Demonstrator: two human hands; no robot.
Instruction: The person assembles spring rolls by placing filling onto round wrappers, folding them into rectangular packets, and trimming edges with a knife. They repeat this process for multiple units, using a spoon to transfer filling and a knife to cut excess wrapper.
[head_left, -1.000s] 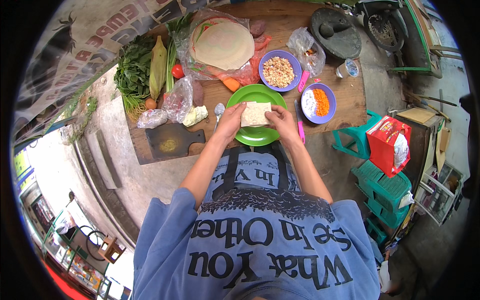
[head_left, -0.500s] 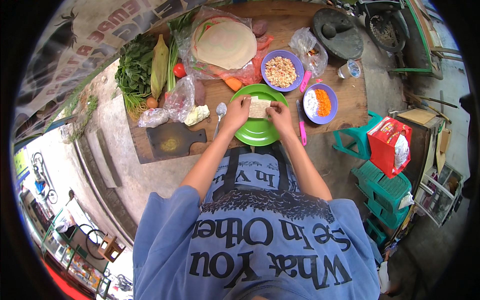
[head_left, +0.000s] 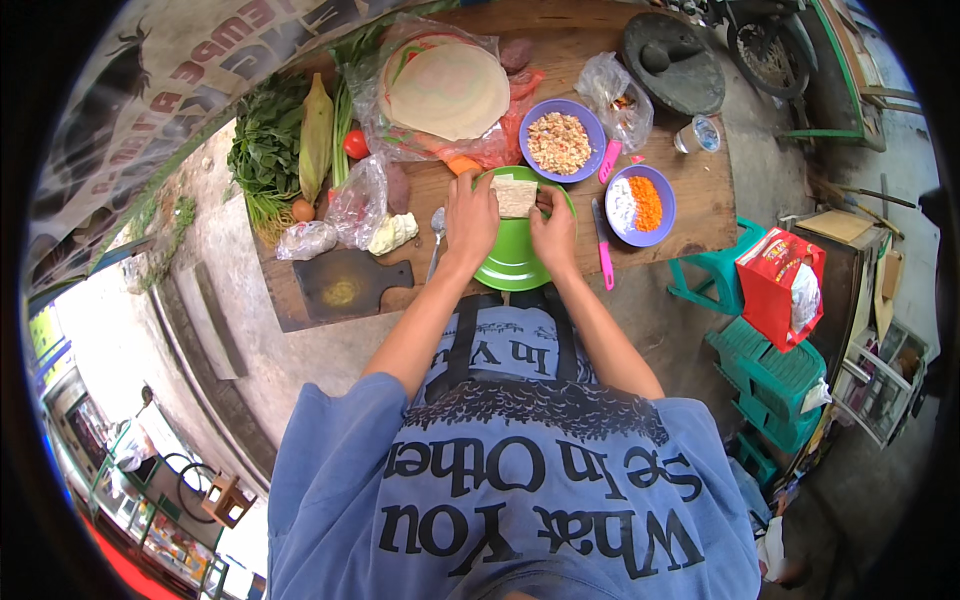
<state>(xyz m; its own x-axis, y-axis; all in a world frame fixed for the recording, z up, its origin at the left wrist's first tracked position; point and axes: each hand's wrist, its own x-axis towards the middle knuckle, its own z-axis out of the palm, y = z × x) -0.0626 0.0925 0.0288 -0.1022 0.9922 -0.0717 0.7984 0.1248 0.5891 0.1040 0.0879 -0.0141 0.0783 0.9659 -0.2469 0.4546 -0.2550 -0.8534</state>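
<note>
An uncooked spring roll, pale and folded into a short oblong, lies over the far part of a green plate. My left hand is closed at its left end, with fingers reaching across the plate's left rim. At the other end, the bent fingers of my right hand touch the roll; their tips are partly hidden. A stack of thin round wrappers lies on plastic beyond the plate. Farther right stands a purple bowl of crumbly filling.
A second purple bowl holds orange bits and white powder. A pink-handled knife lies right of the plate. A spoon, dark cutting board and vegetables are left. A stone mortar and cup stand far right.
Both hands have moved slightly away from me with the spring roll, toward the plate's far rim. My left fingers now reach farther over the left rim.
</note>
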